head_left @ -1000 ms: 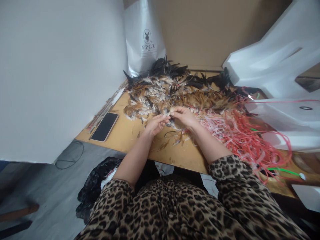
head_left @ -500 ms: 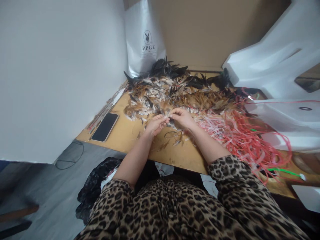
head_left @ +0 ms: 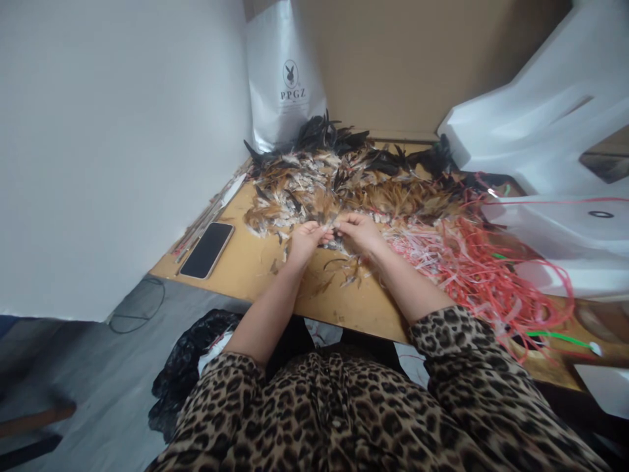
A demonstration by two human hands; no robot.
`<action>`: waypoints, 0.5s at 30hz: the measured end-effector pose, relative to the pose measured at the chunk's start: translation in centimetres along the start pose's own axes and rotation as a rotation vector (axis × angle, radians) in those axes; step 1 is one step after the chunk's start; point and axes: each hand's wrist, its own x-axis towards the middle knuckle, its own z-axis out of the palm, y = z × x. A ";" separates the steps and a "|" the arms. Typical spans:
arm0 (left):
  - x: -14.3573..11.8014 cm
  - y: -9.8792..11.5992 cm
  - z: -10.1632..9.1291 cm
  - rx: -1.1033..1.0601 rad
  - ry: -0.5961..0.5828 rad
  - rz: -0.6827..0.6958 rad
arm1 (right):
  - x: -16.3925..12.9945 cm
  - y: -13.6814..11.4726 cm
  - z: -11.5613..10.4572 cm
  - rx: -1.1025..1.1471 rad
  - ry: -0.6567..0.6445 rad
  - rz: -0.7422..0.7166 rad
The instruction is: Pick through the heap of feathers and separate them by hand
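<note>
My left hand [head_left: 309, 238] and my right hand [head_left: 358, 229] meet in front of the feather pile [head_left: 314, 177], both closed in a pinch. Between their fingertips is a small brown feather [head_left: 330, 216], its tip pointing away from me; the fingers hide its base. The pile runs from black feathers at the back to brown and whitish ones in front. A few loose feathers [head_left: 350, 270] lie on the wooden table [head_left: 354, 308] below my wrists. Beside my right forearm spreads a tangle of red and pink strips [head_left: 472, 269].
A phone [head_left: 206, 250] lies at the table's left edge, near thin sticks [head_left: 209, 210]. Behind the feathers stands a silvery-white bag [head_left: 285, 78]. White moulded pieces [head_left: 535, 118] crowd the right side. A black plastic bag [head_left: 184, 367] is on the floor at left.
My left hand has turned slightly and its fingers have shifted at the feather. The right hand has barely moved, and the surroundings look the same.
</note>
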 end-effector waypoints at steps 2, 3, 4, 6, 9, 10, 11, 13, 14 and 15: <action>-0.2 0.1 0.0 -0.007 -0.031 -0.039 | 0.1 0.1 -0.1 -0.012 0.013 -0.018; -0.3 0.1 -0.1 -0.014 -0.054 -0.059 | 0.1 0.1 -0.1 -0.023 0.011 -0.027; -0.4 0.1 -0.1 -0.023 -0.077 -0.080 | 0.1 0.1 -0.2 -0.035 0.005 -0.035; -0.5 0.1 -0.2 -0.043 -0.115 -0.114 | 0.1 0.0 -0.2 -0.049 -0.001 -0.043; -0.5 0.0 -0.4 -0.067 -0.152 -0.143 | 0.0 -0.1 -0.1 -0.044 0.000 -0.046; -0.4 -0.1 -0.5 -0.074 -0.164 -0.147 | 0.0 -0.2 -0.1 -0.041 0.002 -0.046; -0.4 -0.1 -0.5 -0.081 -0.174 -0.151 | 0.0 -0.2 -0.1 -0.043 0.000 -0.045; -0.3 -0.2 -0.6 -0.092 -0.185 -0.159 | 0.0 -0.1 -0.1 -0.060 -0.007 -0.040; -0.2 -0.3 -0.7 -0.096 -0.190 -0.163 | 0.0 -0.1 -0.1 -0.072 -0.007 -0.039; -0.2 -0.3 -0.7 -0.097 -0.193 -0.167 | 0.0 0.0 -0.1 -0.082 -0.003 -0.041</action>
